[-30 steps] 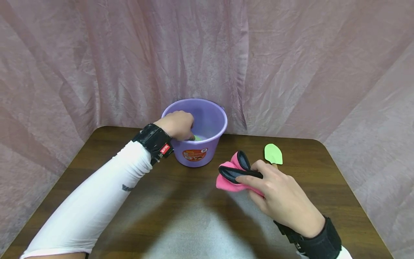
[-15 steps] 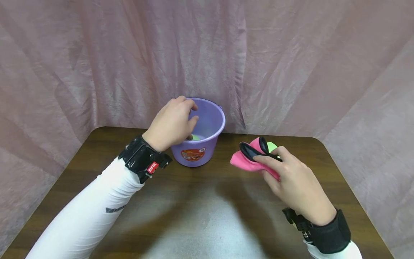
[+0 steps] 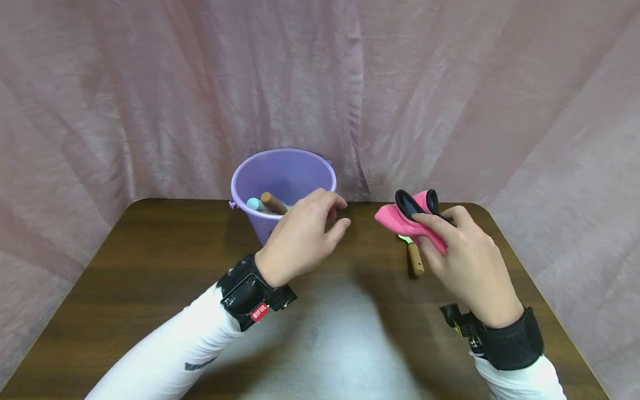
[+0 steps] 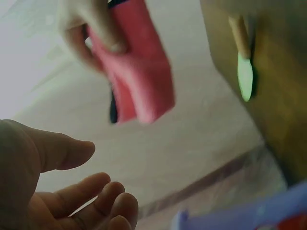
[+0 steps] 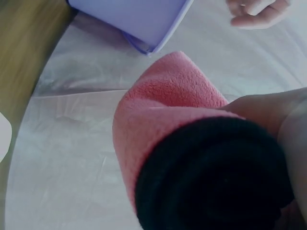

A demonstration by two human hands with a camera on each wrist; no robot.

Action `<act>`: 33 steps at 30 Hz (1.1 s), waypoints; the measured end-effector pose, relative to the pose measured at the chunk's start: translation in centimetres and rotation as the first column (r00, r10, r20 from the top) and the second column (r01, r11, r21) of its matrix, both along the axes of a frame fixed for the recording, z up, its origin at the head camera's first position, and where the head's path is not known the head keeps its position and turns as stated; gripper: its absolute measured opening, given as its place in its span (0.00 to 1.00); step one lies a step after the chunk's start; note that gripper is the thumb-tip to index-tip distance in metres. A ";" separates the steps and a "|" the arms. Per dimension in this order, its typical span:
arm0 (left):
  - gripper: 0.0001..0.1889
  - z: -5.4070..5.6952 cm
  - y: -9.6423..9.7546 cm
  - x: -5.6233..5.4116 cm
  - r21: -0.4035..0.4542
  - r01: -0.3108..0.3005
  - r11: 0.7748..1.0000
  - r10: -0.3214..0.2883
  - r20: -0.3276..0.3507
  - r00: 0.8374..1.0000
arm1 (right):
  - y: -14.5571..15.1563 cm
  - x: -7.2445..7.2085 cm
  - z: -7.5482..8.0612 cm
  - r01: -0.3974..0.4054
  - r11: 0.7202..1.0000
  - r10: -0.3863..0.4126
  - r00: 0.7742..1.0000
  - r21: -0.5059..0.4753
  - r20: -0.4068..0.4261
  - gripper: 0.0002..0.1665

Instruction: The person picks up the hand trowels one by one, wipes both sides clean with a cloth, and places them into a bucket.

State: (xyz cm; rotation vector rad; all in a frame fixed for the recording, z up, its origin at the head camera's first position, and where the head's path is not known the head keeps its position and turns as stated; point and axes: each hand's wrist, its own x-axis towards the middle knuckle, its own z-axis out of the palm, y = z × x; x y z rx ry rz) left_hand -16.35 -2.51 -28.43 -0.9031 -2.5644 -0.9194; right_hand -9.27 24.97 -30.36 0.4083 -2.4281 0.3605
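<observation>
My left hand (image 3: pixel 305 236) is in front of the purple bucket's right side, its fingers loosely bent with nothing between them. The bucket (image 3: pixel 257 225) holds a wooden handle (image 3: pixel 273 202) and a pale teal rounded end (image 3: pixel 254 204). My right hand (image 3: pixel 467 261) pinches a folded pink fleecy item (image 3: pixel 397 220) with black edging, raised over the right of the table; its kind is unclear. Beneath it lies a spatula with a green head and wooden handle (image 3: pixel 415 259), head partly hidden in the head view but plain in the left wrist view (image 4: pixel 245 79).
The brown wooden table (image 3: pixel 165 278) has rounded far corners. Pinkish curtain (image 3: pixel 450 100) hangs right behind it, and the bucket stands close to that back edge. Black camera bands (image 3: pixel 252 291) are strapped on both wrists.
My left hand has come out of the bucket, moving right and toward me. My right hand has carried the pink item right and farther back, over the spatula.
</observation>
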 end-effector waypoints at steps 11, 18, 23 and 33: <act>0.19 -7.0 4.6 -1.3 -0.054 -0.039 0.998 0.050 0.210 0.976 | -0.4 -0.8 -0.4 0.063 0.996 -0.063 0.998 -0.059 0.007 0.21; 0.26 -10.7 8.4 -2.6 -0.039 -0.059 0.997 0.068 0.317 0.946 | -0.7 -1.2 -0.4 0.069 0.995 -0.068 0.998 -0.068 0.014 0.22; 0.25 -12.6 11.7 -3.2 -0.019 -0.072 0.997 0.075 0.338 0.938 | -0.9 -1.0 -0.3 0.063 0.995 -0.063 0.998 -0.072 0.003 0.21; 0.35 -14.4 17.3 -3.3 -0.186 -0.121 0.975 0.188 0.406 0.894 | -1.1 -0.6 0.0 0.057 0.997 -0.057 0.998 -0.061 0.000 0.22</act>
